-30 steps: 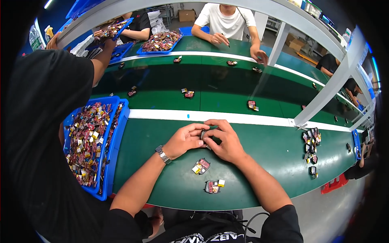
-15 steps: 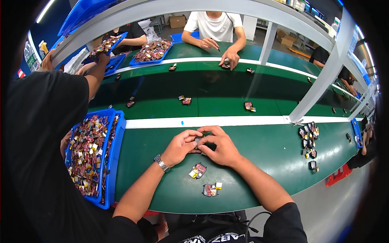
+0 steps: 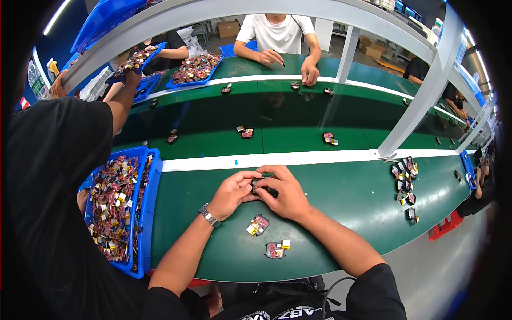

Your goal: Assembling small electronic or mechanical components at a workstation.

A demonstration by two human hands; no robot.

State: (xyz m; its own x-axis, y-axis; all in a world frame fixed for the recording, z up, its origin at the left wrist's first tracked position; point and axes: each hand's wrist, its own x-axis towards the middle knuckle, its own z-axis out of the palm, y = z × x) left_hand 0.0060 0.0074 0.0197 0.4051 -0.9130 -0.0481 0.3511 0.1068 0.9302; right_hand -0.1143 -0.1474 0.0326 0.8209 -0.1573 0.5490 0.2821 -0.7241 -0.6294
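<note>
My left hand [image 3: 230, 195], with a metal watch at its wrist, and my right hand [image 3: 285, 193] meet over the green bench top. Between their fingertips they grip a small dark electronic housing [image 3: 254, 185], mostly covered by the fingers. Thumbs and index fingers of both hands are pinched on it. Closer to me lie two open black housings, one circuit-board assembly [image 3: 258, 224] tilted and another assembly [image 3: 275, 250] below it. Each shows a reddish board with a white and yellow piece attached.
Blue bins [image 3: 155, 213] of similar assemblies stand at left beside a black-sleeved person. A cluster of assemblies [image 3: 404, 178] lies at right, near a grey frame post [image 3: 397, 125]. Beyond the white rail [image 3: 298, 159], spaced assemblies lie on a green belt [image 3: 290, 141]. Opposite sits a white-shirted person [image 3: 277, 34].
My hands stay together on the housing, with only small finger shifts. Across the belt, the other person's hand has moved off an assembly, toward the right. The view has shifted slightly.
</note>
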